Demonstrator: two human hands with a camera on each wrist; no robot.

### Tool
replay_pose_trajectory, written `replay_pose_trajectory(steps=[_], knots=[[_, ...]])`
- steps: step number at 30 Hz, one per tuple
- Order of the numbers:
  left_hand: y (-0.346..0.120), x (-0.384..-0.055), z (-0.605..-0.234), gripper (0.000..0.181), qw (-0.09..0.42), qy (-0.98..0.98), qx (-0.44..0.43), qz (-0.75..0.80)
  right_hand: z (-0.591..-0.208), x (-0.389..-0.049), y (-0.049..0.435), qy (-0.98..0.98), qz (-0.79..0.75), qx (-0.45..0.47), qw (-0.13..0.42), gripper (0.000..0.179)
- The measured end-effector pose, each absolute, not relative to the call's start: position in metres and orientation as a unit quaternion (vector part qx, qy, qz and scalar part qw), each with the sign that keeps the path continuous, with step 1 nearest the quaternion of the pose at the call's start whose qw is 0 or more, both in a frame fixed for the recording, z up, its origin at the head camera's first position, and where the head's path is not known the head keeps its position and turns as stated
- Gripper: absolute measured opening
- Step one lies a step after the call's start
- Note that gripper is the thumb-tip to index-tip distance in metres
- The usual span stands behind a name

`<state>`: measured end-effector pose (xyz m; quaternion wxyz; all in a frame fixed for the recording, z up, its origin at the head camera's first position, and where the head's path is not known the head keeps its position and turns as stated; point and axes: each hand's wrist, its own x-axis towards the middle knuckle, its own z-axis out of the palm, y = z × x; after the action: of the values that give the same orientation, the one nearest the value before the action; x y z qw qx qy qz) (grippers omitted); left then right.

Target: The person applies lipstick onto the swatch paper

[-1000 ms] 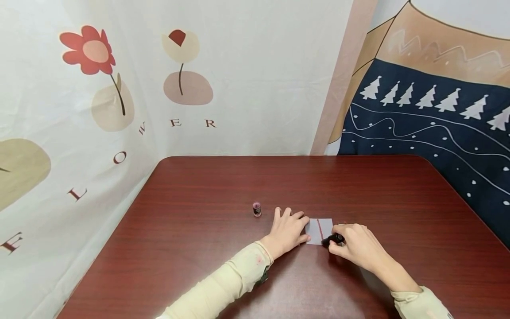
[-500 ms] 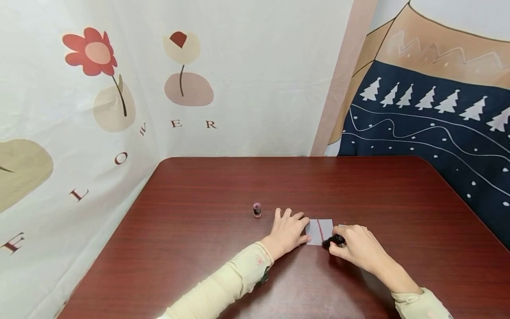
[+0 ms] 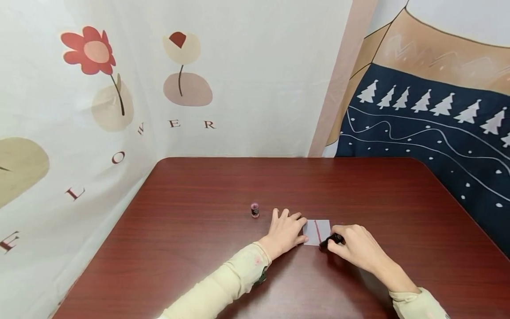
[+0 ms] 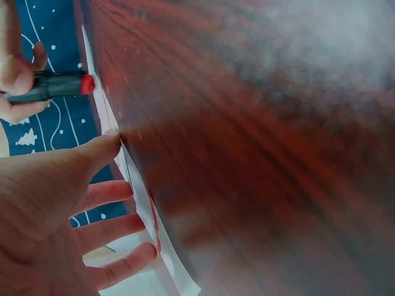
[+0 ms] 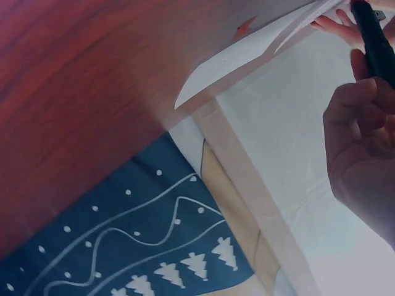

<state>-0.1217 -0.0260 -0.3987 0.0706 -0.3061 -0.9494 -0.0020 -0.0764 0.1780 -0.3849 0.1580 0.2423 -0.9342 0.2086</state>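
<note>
A small white sheet of paper (image 3: pixel 309 232) lies on the table with a red line drawn down it from far edge to near edge. My left hand (image 3: pixel 282 235) rests at its left side, fingers spread, thumb and fingertips on the paper's edge. Between thumb and fingers, my right hand (image 3: pixel 356 249) holds a black lipstick (image 3: pixel 334 239) by the paper's near right corner. Its red tip (image 4: pixel 87 84) shows in the left wrist view, pointing at the paper. In the right wrist view the black tube (image 5: pixel 378 52) stands out above the curled fingers.
A small cylinder (image 3: pixel 255 210) with a pinkish top and dark label stands left of my left hand. In the right wrist view, another white sheet (image 5: pixel 228 69) lies near the right hand, with a red smear (image 5: pixel 245 27) beside it. Printed cloths hang behind the table.
The head view has shifted slightly. The lipstick's end has moved a little toward me, to the line's near end at the paper's edge. The left hand stays on the paper.
</note>
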Motion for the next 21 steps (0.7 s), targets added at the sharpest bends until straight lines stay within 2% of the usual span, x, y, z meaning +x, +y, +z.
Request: replay_pose_trajectory(steps=[5, 10, 21], knots=[[-0.026, -0.122, -0.399, 0.042, 0.072, -0.948, -0.311, -0.015, -0.377, -0.075, 0.19, -0.941, 0.24, 0.202, 0.125, 0.004], [-0.025, -0.12, -0.401, 0.041, 0.076, -0.947, -0.312, -0.021, -0.369, -0.073, 0.208, -0.948, 0.248, 0.171, 0.107, 0.022], [-0.025, -0.12, -0.397, 0.049, 0.069, -0.947, -0.308, -0.065, -0.365, -0.075, 0.237, -0.943, 0.266, 0.178, 0.095, 0.029]])
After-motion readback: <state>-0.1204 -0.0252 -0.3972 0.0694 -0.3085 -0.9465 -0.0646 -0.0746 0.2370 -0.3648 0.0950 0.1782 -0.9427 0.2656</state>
